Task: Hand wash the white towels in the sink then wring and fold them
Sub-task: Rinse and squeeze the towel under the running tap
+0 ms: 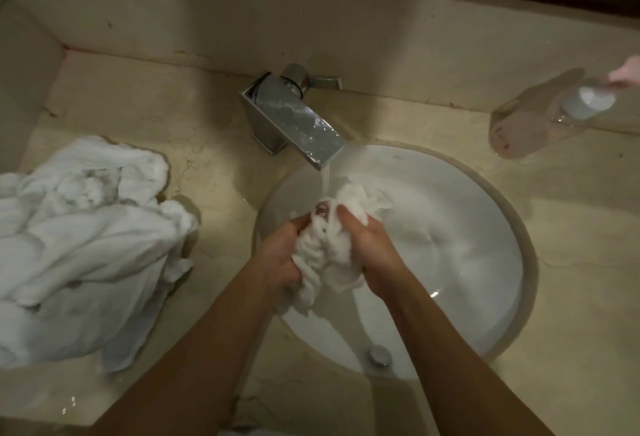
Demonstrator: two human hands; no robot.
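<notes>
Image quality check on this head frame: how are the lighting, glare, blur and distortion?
Head view: dim, warm light; glare on the chrome faucet and wet sink rim; the towel gripped by the left hand and right hand looks soft; the clear glass at right is smeared; wide-angle bending at the counter edges.

Over the round white sink (pixel 485 297), the left hand (pixel 280 255) and the right hand (pixel 372 248) both grip a bunched, wet white towel (pixel 325 245), the fingers (pixel 349 215) of the right hand curled over its top while water runs onto it from the square chrome faucet (pixel 294 117) just above. On the beige stone surface (pixel 571 245) to the left of the sink lies a crumpled heap of white towels (pixel 79 238), well apart from the hands. At the far right, near the back wall, a clear bottle (pixel 540 117) with a white cap lies on its side.
</notes>
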